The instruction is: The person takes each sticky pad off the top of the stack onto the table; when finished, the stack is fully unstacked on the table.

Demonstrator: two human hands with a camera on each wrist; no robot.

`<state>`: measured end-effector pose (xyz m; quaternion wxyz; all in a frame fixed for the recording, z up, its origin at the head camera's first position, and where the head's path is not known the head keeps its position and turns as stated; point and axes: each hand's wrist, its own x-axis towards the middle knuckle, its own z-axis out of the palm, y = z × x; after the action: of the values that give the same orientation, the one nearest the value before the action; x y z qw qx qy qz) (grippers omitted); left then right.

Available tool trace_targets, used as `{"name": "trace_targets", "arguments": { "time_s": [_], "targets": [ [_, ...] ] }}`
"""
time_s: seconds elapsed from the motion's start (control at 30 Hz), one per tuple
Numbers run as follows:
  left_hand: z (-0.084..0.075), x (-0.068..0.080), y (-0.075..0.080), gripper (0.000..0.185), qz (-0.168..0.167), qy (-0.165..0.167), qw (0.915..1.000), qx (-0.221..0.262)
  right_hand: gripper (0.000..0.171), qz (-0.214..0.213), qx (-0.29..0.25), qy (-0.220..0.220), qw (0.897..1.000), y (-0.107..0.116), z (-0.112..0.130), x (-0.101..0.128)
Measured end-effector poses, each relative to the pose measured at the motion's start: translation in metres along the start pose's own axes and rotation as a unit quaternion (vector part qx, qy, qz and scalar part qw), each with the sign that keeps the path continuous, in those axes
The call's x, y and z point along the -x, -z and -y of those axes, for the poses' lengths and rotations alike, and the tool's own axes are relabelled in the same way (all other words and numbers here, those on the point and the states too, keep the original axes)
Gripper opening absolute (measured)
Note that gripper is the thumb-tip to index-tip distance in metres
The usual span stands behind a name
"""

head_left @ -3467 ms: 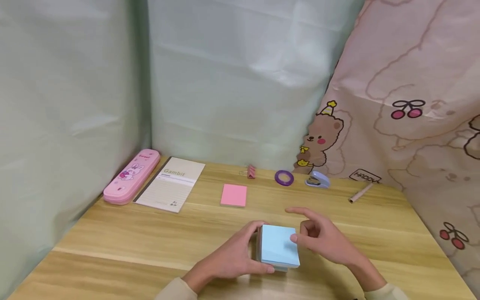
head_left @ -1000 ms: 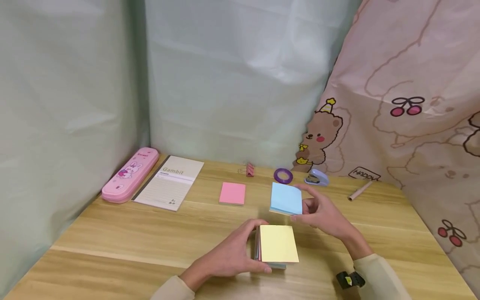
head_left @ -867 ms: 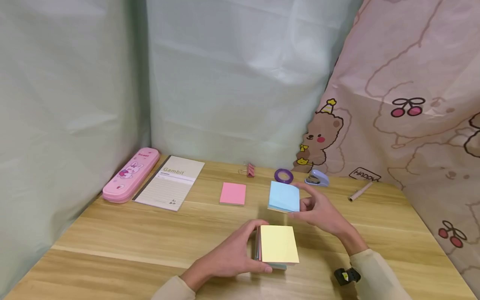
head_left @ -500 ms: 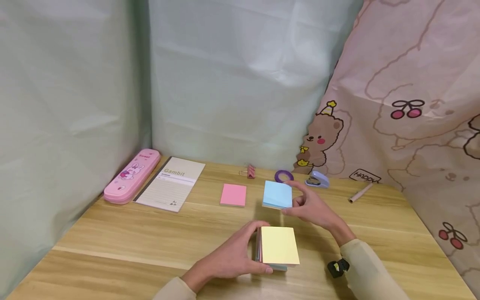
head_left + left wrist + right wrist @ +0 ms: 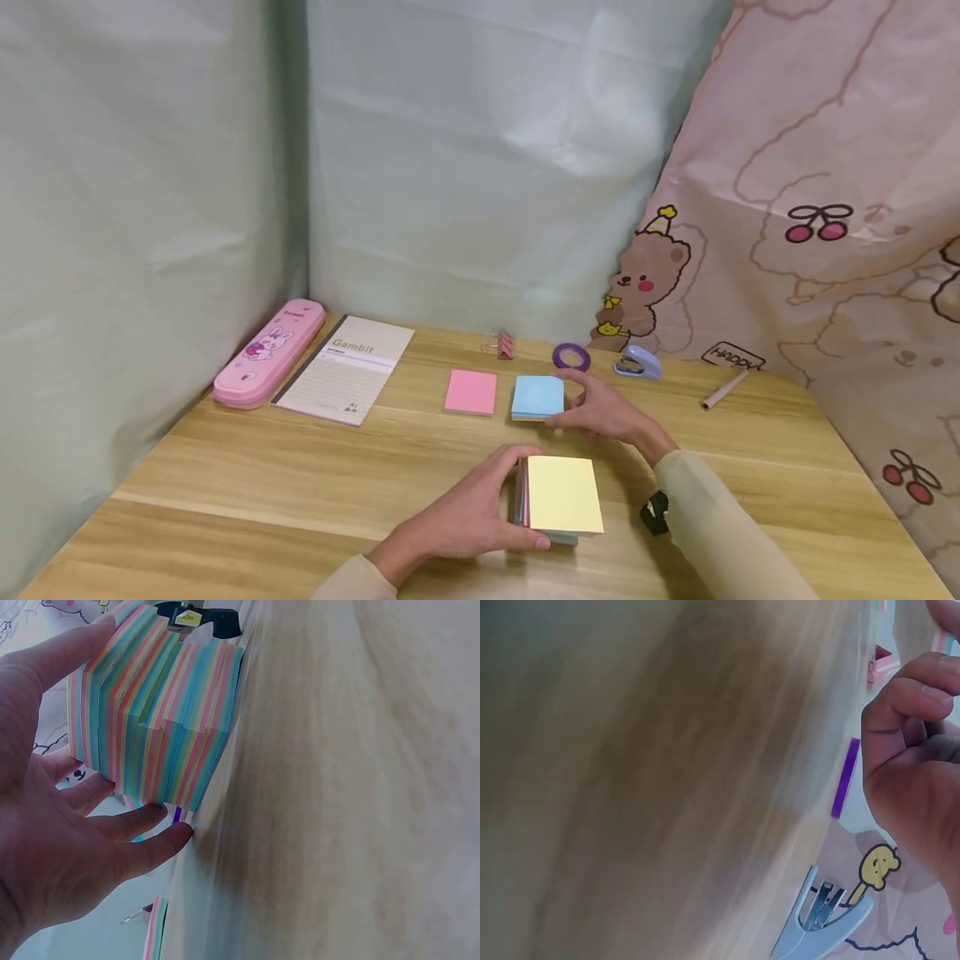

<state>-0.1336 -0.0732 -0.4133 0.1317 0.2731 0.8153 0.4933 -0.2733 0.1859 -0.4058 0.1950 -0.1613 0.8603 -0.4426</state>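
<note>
Note stack (image 5: 565, 493): yellow top, striped multicolour sides, gripped by left hand (image 5: 468, 512); right hand (image 5: 603, 410) pinches blue-topped block (image 5: 537, 397).

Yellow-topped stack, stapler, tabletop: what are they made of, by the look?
Yellow-topped stack: matte paper, most likely; the left wrist view shows thin coloured layers along its sides.
Stapler: probably smooth light-blue plastic outside, metal inside, judging by the silvery strips in the right wrist view.
Tabletop: wood or wood-look laminate, faint sheen; grain shows, can't tell which.
</note>
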Motion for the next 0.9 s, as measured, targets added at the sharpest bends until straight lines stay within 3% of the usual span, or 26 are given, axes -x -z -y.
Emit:
{"name": "trace_targets", "arguments": {
  "time_s": [0.17,0.9],
  "targets": [
    [-0.001,0.000,-0.001,0.093,-0.001,0.001,1.0000,-0.006,0.097,0.005,0.025,-0.002,1.000,-0.004,0.001,-0.005],
    [0.000,0.001,-0.002,0.089,-0.003,-0.002,0.9999,-0.009,0.096,0.021,0.047,-0.035,0.998,-0.012,0.006,-0.019]
  ]
}}
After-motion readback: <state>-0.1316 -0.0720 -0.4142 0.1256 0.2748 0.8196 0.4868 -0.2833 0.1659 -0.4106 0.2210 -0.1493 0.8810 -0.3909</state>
